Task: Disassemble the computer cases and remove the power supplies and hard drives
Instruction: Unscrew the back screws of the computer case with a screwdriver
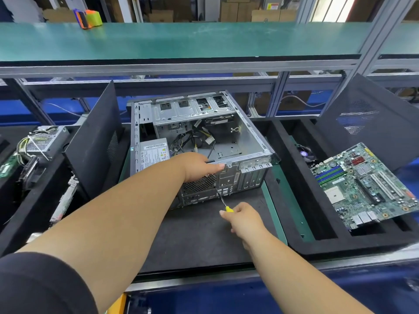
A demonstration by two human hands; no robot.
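Left arm: dark sleeve (43, 284) at the near-left corner of the view, bare forearm reaching forward over the black mat (197, 241).
Left hand (197, 167): rests on the near top edge of the computer case (226, 141), palm down, fingers lying over the rim above the round fan grille (200, 183); fingertips partly hidden, so whether they curl round the rim cannot be told.
Right hand (243, 219): over the mat near the middle of the desk, fingers curled round the yellow handle of a screwdriver (223, 200); shaft angled up and left, tip at the rear panel of the case just beside the fan grille.
Computer case, position: lying on its side at the centre of the desk, open face up, rear panel toward the camera.
Power supply (155, 152): inside the case at its near-left corner, grey, label facing up.
Cables (192, 139): loose bundle in the middle of the case, white connector showing.
Drive bay (190, 107): metal cage along the far side of the case; a dark unit sits under it at right, type cannot be told.
Side panel (95, 141): black, upright, just left of the case.
Removed power supply (46, 141): far-left of the desk, wires trailing.
Motherboard (367, 186): green, tilted, at the right side of the desk in a foam tray (294, 200).
Second panel (367, 118): black, perforated, leaning at the far-right.
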